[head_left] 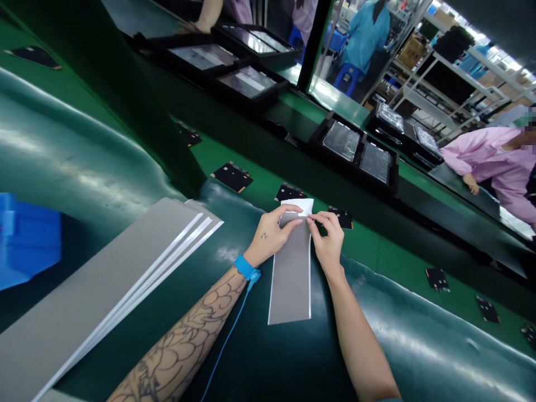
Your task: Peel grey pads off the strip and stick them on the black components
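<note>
1. Left hand (271, 233) has its fingers closed on the top end of the grey strip (290, 279).
2. Right hand (329, 241) pinches the same end (white backing (302, 205) lifts there).
3. The strip lies on the dark mat (272, 363), between the forearms.

A stack of long grey sheets (104, 290) lies beside a blue plastic bin (25, 240). Small black circuit pieces (232, 176) dot the green conveyor belt (377, 245); black trays of glossy panels (394, 170) sit beyond, near a person in a pink coat (498, 162).
</note>
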`<state>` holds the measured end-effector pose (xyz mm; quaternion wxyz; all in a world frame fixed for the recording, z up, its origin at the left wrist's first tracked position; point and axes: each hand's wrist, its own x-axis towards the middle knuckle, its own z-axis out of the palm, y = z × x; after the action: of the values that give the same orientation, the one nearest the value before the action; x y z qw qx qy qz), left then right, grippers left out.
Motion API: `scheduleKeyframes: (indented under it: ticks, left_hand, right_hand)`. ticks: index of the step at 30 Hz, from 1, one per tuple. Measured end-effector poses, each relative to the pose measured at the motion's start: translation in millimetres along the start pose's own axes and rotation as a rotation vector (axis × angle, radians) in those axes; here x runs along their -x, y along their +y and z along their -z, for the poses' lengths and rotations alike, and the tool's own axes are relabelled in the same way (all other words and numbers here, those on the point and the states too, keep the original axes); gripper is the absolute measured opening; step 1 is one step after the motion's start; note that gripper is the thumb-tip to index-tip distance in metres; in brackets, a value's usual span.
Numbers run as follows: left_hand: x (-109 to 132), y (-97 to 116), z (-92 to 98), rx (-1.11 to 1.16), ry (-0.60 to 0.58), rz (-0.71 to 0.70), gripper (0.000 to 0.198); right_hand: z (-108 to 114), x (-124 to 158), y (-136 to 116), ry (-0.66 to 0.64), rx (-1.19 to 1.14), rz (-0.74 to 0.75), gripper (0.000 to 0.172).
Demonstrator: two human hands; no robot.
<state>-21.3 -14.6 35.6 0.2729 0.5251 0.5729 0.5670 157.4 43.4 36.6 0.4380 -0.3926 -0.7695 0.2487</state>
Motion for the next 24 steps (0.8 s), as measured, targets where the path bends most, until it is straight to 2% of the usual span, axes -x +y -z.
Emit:
scheduleKeyframes:
  ticks: [6, 10, 17, 21, 24]
  left_hand:
    - [1.5, -0.7, -0.1, -0.039, -0.014, -0.008, 0.018]
    - [1.0, -0.6, -1.3, -0.061, -0.024, -0.011, 0.018]
    - [1.4, 0.7, -3.4, -0.083, 0.010, -0.014, 0.020]
    - [-1.5, -2.4, 1.1, -0.113, 0.137, 0.024, 0.019]
    - [-6.0, -5.6, 7.6, -0.147, 0.242, 0.045, 0.019]
  right_hand:
    - [0.3, -2.9, -2.5, -0.037, -0.071, -0.046, 0.012]
    - [-0.3, -4.2, -2.4, -0.030, -0.062, -0.021, 0.011]
    - [-0.9, -1.9, -2.0, -0.105, -0.067, -0.028, 0.018]
    - [3.6, -7.5, 9.9, -0.015, -0.213, -0.202, 0.024]
    - [4.5, -22.8, 25.8, 0.015, -0.255, -0.334, 0.033]
